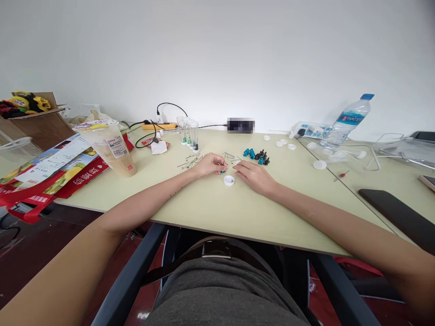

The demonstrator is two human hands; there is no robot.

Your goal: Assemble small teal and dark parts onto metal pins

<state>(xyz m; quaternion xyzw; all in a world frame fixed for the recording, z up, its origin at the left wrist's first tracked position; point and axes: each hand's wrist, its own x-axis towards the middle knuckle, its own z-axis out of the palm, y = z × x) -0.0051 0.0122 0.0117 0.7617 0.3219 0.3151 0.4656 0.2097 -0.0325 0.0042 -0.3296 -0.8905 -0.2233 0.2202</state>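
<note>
My left hand [210, 164] rests on the table [210, 203] with its fingers closed on a small teal bead [223, 171]. Close beside it lies my right hand [253, 175], whose fingertips pinch a thin metal pin [233, 166] pointing toward the bead. A white cap [229, 180] sits on the table just in front of both hands. A scatter of thin pins [190, 161] lies behind my left hand. Teal and black beads [256, 156] are heaped behind my right hand. Clear tubes [189, 134] stand upright farther back.
A lidded drink cup [112, 147] and a red bag with leaflets [50, 174] are at the left. White caps [287, 145], a water bottle [346, 121], a power strip [311, 130] and a dark phone [397, 215] lie to the right. Cables run along the back edge.
</note>
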